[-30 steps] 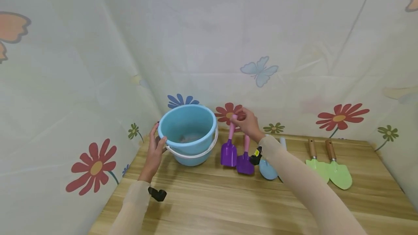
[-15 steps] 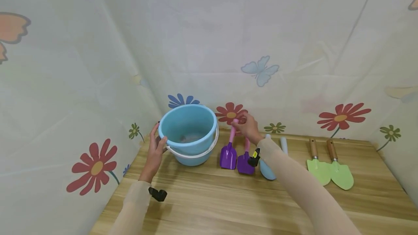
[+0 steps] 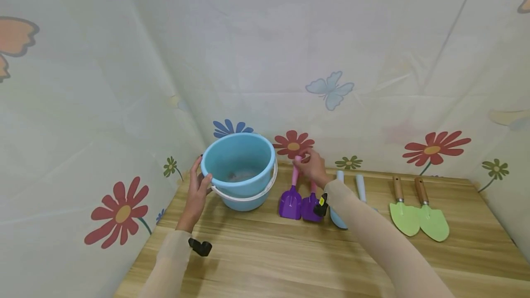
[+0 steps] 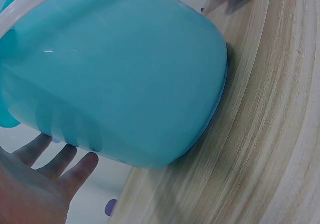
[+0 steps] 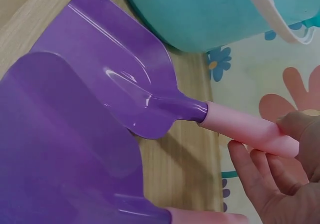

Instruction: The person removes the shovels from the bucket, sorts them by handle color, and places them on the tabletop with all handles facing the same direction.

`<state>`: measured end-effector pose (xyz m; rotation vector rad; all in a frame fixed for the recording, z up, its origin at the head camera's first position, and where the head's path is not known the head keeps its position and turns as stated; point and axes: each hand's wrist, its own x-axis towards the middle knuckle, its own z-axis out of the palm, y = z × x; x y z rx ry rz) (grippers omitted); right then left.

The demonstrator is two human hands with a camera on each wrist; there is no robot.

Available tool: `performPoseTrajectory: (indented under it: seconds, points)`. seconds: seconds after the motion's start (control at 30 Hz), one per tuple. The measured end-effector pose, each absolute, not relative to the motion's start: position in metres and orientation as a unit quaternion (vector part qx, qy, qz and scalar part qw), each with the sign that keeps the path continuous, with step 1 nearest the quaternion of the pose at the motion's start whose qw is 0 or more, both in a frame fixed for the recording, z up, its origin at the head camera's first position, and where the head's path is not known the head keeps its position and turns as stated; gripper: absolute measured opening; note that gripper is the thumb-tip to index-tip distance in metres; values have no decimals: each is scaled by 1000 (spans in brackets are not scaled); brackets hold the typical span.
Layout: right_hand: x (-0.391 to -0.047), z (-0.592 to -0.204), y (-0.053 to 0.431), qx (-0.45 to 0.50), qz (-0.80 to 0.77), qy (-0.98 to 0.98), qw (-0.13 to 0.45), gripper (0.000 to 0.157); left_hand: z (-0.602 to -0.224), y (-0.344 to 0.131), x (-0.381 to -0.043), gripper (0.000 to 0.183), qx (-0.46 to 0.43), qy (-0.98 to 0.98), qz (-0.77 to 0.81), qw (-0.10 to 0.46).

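Between the thumb and fingers of my right hand [image 3: 311, 167] is the pink handle end of a purple toy shovel [image 5: 125, 64], its handle tilted up and its blade low over the wooden table. A second purple shovel [image 5: 70, 144] lies beside it, partly behind my right wrist in the head view. My left hand [image 3: 196, 195] rests against the left side of a light blue bucket [image 3: 244, 190], thumb at the rim. In the left wrist view, its fingers [image 4: 75, 174] are spread fairly straight along the bucket's outer wall. The bucket's white handle [image 3: 248, 197] hangs down in front.
Right of the purple shovels lie two light-blue-handled tools [image 3: 361, 188], partly covered by my right sleeve. Two green trowels [image 3: 405, 218] with wooden handles overlap farther right on the table [image 3: 265, 261]. A flower-printed curtain [image 3: 256, 59] stands behind and at both sides.
My right hand has come down slightly with the purple shovel, whose blade now lies flatter and a bit nearer me. The left hand and bucket have stayed in place.
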<state>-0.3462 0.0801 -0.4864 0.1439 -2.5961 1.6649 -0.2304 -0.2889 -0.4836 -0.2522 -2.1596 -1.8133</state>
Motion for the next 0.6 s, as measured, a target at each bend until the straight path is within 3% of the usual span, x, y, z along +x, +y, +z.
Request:
performPoseTrajectory:
  seconds: [0.23,0.6]
  points:
    - [-351,-499,81,50,553,-832,17,32,-484,-290,-230,62,-88,-755,-633,149]
    - [-352,-508,84,36,598,-799,-45,34,-485,-291,-231,64,-88,-753,-635,147]
